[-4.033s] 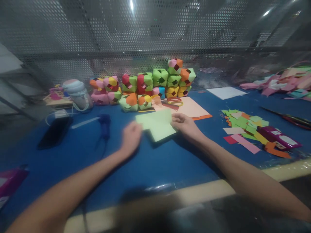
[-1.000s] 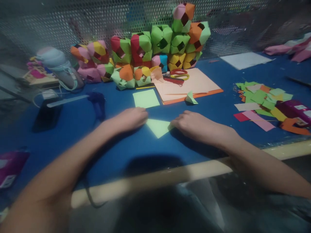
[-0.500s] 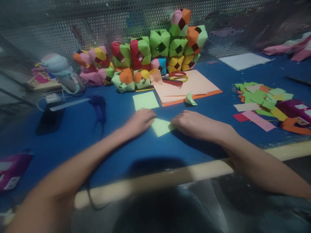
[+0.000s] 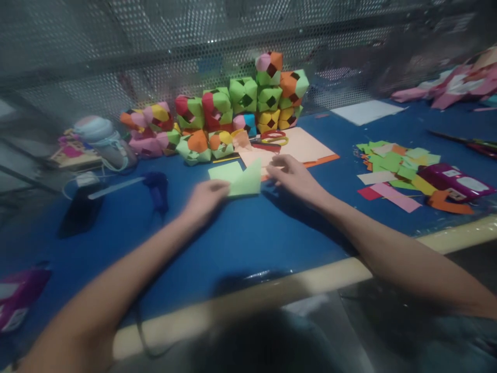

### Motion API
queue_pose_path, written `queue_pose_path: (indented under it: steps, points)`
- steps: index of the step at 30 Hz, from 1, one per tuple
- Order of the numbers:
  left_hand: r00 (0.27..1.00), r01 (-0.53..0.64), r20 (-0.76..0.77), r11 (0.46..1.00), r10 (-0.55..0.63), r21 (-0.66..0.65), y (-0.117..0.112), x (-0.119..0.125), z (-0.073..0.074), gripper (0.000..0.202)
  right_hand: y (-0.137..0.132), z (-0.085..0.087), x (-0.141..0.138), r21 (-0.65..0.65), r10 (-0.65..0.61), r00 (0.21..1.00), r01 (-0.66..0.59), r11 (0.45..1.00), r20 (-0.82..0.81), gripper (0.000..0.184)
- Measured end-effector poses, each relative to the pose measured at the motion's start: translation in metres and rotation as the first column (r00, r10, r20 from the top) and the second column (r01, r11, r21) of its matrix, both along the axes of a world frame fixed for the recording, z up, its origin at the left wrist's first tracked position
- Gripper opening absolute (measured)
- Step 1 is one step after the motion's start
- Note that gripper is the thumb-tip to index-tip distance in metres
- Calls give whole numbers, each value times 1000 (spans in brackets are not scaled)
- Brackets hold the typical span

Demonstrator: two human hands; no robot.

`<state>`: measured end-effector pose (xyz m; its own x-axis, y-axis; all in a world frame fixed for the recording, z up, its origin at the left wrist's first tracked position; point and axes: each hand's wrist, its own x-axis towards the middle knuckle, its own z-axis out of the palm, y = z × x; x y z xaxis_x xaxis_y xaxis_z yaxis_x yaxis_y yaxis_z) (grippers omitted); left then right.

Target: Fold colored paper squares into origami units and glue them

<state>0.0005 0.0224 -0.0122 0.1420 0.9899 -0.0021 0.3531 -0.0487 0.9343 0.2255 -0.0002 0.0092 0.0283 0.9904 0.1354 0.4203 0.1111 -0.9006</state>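
A light green paper piece [image 4: 248, 181] with a raised, creased flap is pinched at its left end by my left hand [image 4: 207, 199]. My right hand [image 4: 295, 178] hovers just right of the paper, fingers curved and apart, with a small gap between them. Behind the held piece lies a flat light green paper square [image 4: 223, 171], partly covered. Peach paper sheets [image 4: 306, 142] with orange ones below them rest farther back, and scissors [image 4: 274, 137] lie on top. The small folded green piece is hidden behind my right hand.
Folded paper cubes [image 4: 243, 96] are stacked along the back. A blue glue gun [image 4: 157, 189], a dark phone [image 4: 79, 210] and a bottle [image 4: 99, 134] stand or lie left. To the right are paper scraps [image 4: 396, 160] and a purple packet [image 4: 456, 181].
The green paper was flat between both hands; now one side stands up, held by my left hand. My right hand has come off it, its fingers loosened. The camera view has shifted.
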Motion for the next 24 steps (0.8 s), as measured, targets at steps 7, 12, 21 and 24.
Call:
queue_pose_path:
  steps: [7, 12, 21, 24]
  points:
    - [985, 49, 168, 997, -37, -64, -15, 10, -4, 29, -2, -11, -17, -127, 96, 925, -153, 980, -368, 33]
    - [986, 106, 135, 994, -99, -40, -25, 15, 5, 33, -8, -7, -17, -111, 73, 964, -105, 988, -257, 35]
    - [975, 47, 221, 996, -30, -70, -28, 20, -1, 31, -19, 3, -27, -136, 235, 936, -277, 951, -261, 28]
    - [948, 25, 318, 996, 5, -91, -27, 21, -3, 36, -20, 3, -27, -141, 250, 941, -285, 948, -227, 25]
